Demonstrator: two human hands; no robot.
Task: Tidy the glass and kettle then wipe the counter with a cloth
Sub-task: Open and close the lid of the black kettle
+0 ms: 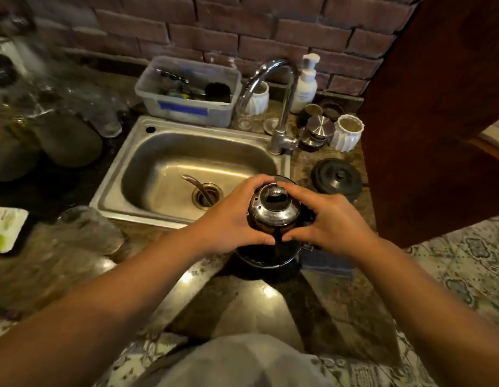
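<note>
Kettle (273, 212) stands on the mottled stone counter (335, 297) at the right front corner of a steel sink (170, 152), under a brick wall (215, 26) and beside a patterned tile floor (460, 275). It is shiny chrome above, dark below, its round top opening uncovered. A black lid (337, 175) lies apart behind it. The left hand (228, 219) and right hand (329, 222) both clasp its sides.
</note>
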